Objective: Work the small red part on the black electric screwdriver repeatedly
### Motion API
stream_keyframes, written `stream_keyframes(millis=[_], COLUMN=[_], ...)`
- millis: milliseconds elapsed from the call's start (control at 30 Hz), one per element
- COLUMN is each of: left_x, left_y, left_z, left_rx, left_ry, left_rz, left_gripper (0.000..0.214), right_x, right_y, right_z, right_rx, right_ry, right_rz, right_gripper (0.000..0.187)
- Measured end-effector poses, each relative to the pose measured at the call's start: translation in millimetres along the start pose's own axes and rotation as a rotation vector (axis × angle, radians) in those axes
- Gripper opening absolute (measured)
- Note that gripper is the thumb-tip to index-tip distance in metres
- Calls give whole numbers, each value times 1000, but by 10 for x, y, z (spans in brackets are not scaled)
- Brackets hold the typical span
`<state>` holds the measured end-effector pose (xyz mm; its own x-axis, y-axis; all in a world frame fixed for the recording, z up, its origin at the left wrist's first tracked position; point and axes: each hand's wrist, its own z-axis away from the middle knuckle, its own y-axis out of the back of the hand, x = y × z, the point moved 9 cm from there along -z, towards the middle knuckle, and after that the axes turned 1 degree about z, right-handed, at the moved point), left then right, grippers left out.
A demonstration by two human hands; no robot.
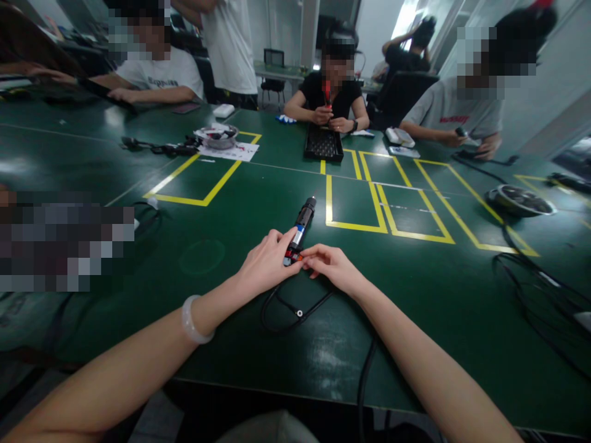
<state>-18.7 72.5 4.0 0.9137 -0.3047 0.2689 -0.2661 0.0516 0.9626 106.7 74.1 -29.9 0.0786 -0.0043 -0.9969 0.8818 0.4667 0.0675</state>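
Tool: a dark pen-like tool (299,231) lies on the green table (231,203), just in front of the person, left of the nearest yellow box (355,206)
Long axis: it runs from the near end by the fingers up and a little to the right, with the dark tip away from the person and the red and blue end toward the person
Left hand: the left hand (265,264) lies to the left of the tool, with the fingers curled narrow around the near end; the index finger rests along the body of the tool
Right hand: the right hand (335,267) comes from the right of the tool, and its fingertips pinch together at the red near end; I cannot tell if they hold a small part there
Nearer hand: both hands touch the near end, but the left hand covers more of the tool, so I judge it as the holding one
Cable: a black cable (295,311) makes a loop on the table just behind the hands, toward the person, and seems to go to the near end of the tool
Bracelet: a pale bracelet (194,320) is on the left wrist
Beyond the tool: a black tray (323,144) stands well apart, near a seated person across the table; other people sit around
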Motion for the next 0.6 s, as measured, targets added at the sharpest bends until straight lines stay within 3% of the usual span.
stream_keyframes(millis=[200,333,467,600], left_x=[-61,-158,-447,-916], left_y=[15,67,153,267], left_z=[-23,-47,-94,-181], left_rx=[-12,9,-17,-36], left_ry=[-24,-42,32,131], left_rz=[-13,-51,-90,-119], left_gripper=[75,76,77,78], right_x=[-76,-90,-46,25], right_y=[-38,158,468,604], right_z=[35,19,-7,-19], right_rx=[-64,24,182,256], right_ry=[17,29,41,29], right_rz=[41,81,85,38], right_gripper=[31,27,23,22])
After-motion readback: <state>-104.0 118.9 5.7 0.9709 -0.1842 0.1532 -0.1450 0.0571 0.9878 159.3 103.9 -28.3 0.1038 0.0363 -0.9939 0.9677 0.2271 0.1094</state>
